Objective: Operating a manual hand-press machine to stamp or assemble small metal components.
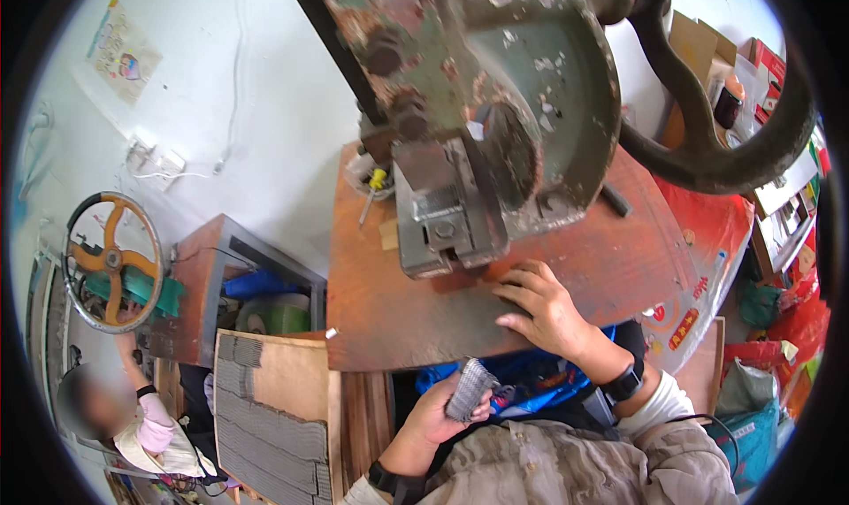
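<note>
A bundle of thin, ridged grey metal strips (472, 390) sits in my left hand (435, 417), fingers wrapped round it, in front of the table edge. My right hand (550, 315) holds nothing that I can see. Its fingers are apart over the front of the reddish-brown wooden table (398, 324), just short of the press. There stands an old green hand press (575, 107) with worn paint. Under its ram is a steel die block (442, 235), close beyond my right fingertips.
To my left, a shallow wooden tray (296, 372) carries rows of similar grey strips (270, 443). A yellow-handled screwdriver (377, 179) is beside the press. The press's heavy curved handwheel (716, 169) reaches out at the right. At far left another person's hand is near a spoked wheel (113, 257).
</note>
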A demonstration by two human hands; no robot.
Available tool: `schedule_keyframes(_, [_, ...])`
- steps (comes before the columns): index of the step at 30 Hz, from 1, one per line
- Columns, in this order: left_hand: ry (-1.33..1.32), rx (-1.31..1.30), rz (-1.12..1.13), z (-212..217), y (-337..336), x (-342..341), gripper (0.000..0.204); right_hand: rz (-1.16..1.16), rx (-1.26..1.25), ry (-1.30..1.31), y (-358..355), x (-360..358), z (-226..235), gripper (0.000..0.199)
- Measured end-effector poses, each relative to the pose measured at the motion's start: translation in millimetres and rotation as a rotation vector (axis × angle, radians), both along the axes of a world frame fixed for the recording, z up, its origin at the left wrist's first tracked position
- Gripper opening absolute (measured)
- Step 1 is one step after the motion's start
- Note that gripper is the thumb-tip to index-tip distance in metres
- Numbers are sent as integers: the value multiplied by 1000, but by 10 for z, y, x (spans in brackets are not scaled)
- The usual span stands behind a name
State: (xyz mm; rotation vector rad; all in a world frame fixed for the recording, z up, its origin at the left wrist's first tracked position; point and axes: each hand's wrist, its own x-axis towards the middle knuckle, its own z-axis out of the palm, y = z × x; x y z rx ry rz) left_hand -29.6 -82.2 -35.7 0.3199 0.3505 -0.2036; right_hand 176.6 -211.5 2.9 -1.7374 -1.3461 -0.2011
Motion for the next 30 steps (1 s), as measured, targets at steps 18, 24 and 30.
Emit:
schedule_keyframes(18, [1594,2058,729,58,3012,-2025,54,-37,-111,-37,116,-252,110,32])
schedule_keyframes(24, [1596,1854,538,133,3321,-1800,64,-88,-175,-34,115,-190,94,31])
schedule_keyframes(30, [1475,1869,747,-94,3503,-1951,44,-103,-170,-45,143,-217,117,30])
